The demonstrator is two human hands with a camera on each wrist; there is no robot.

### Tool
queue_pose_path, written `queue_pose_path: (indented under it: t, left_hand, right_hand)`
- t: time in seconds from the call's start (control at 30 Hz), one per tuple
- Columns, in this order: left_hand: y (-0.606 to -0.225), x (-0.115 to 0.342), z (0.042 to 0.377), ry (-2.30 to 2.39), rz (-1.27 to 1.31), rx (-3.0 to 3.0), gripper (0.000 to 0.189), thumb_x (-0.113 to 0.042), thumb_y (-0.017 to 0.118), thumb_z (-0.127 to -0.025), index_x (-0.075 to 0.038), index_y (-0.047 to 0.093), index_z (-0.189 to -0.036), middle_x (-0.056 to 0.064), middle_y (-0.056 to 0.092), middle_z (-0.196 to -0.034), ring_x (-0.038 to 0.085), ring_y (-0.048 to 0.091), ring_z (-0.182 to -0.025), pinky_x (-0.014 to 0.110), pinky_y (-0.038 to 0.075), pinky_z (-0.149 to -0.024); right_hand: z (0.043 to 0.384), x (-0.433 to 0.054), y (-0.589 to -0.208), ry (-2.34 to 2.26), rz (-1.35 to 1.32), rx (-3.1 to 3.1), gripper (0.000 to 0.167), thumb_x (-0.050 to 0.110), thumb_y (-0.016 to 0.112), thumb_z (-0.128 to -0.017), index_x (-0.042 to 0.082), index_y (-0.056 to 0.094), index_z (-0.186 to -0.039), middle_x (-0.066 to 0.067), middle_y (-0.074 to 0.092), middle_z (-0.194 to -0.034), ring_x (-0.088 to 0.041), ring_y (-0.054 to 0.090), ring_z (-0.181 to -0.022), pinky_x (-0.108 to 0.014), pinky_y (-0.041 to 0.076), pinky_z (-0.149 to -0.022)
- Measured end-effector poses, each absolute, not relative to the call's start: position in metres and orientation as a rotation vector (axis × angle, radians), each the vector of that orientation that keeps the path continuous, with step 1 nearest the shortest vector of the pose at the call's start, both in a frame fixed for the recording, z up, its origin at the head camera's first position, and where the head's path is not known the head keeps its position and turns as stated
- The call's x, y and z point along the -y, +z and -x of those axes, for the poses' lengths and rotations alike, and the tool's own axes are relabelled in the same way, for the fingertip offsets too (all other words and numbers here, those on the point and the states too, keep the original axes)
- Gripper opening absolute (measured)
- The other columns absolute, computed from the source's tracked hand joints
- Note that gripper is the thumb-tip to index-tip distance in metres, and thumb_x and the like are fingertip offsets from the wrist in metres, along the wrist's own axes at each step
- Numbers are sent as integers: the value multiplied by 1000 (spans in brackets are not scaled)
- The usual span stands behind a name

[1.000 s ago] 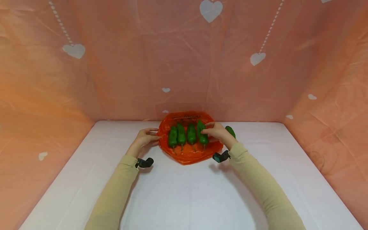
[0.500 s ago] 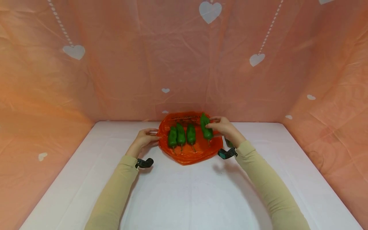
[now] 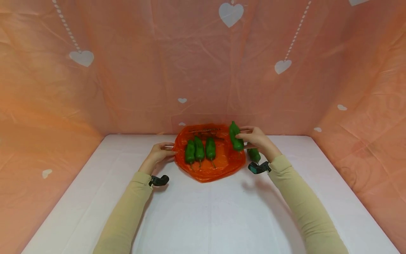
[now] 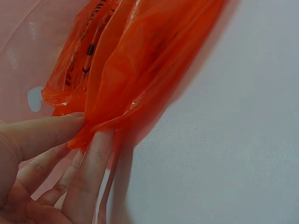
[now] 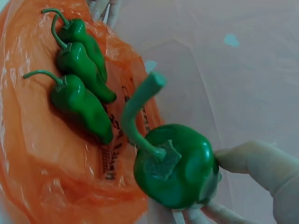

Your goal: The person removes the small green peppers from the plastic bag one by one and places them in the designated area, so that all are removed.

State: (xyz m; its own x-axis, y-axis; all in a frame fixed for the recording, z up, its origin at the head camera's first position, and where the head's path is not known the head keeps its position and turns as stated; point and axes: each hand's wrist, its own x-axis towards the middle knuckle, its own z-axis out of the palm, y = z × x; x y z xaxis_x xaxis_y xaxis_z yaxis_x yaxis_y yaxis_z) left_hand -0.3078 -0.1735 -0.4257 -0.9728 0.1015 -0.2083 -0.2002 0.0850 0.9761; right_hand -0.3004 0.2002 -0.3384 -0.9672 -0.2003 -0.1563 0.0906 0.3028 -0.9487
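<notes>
An orange plastic bag [image 3: 226,165] with dark print lies at the back of the table, three green peppers [image 3: 210,148] side by side on it. My left hand [image 3: 157,152] pinches the bag's left edge; the left wrist view shows the gathered plastic [image 4: 100,122] between thumb and fingers. In my right hand [image 3: 256,137], another green pepper [image 5: 180,163] is held by its sides over the bag's right edge, its stem toward the wrist camera. One more green pepper [image 3: 253,154] lies on the table just right of the bag, partly hidden under the right hand.
White cloth covers the table [image 3: 203,215]. A peach-coloured sheet with white hearts [image 3: 231,14] hangs behind and along both sides, close behind the bag. Each wrist carries a small black camera [image 3: 159,180].
My right hand has lifted the rightmost pepper off the bag's middle and carried it right and up, toward the bag's right edge. The left hand has stayed at the left edge.
</notes>
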Motion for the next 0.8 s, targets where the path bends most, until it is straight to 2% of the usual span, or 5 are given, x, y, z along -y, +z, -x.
queue_pose_path:
  t: [0.2,0.3,0.53,0.8]
  left_hand:
    - [-427,174,308,2001,101,-2125,52,4,64,-88,6,44,-136,28,52,-124,18,67,-78,38,55,-82]
    - [-426,174,308,1995,100,-2127,52,4,63,-89,6,43,-137,29,51,-125,18,67,-78,38,55,-82]
    - [-424,173,308,1983,95,-2142,52,3,64,-88,5,44,-137,28,51,-125,17,67,-79,38,55,-82]
    - [-425,174,307,1989,93,-2142,52,4,64,-88,6,44,-136,28,52,-123,17,67,-78,38,55,-82]
  right_hand:
    - [302,-213,-340,-1685,23,-2356,63,19,64,-91,3,35,-145,-22,43,-139,-32,56,-110,-45,52,-89]
    - [302,-221,-340,-1672,-6,-2367,64,19,64,-91,3,34,-146,-22,43,-139,-32,55,-110,-44,52,-90]
    - [297,-242,-343,-1729,-18,-2335,66,18,62,-93,1,29,-148,-24,40,-140,-40,46,-122,-48,48,-95]
    - [294,-262,-350,-1683,-26,-2362,69,21,60,-94,1,24,-150,-24,38,-144,-37,49,-118,-46,47,-96]
